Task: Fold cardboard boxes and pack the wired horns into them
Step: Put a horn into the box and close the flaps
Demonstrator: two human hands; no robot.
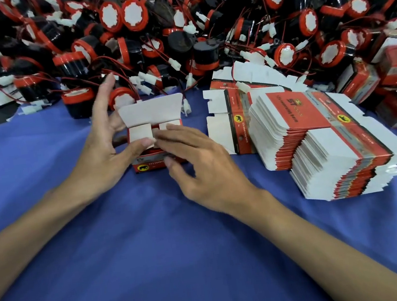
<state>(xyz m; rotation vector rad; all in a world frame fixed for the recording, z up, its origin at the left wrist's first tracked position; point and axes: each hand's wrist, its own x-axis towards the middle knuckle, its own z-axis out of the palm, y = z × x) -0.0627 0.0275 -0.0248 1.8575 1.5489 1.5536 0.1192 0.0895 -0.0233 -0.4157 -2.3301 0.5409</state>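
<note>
Cardboard box (151, 115), one; left hand (106, 149), right hand (204, 168)

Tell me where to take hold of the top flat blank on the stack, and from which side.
Pinch the top blank by its left edge, probably coming from the left, over the blue cloth beside the box. It lies flat on the fanned stack with that edge bare, while horns pile up beyond its far side.
</note>
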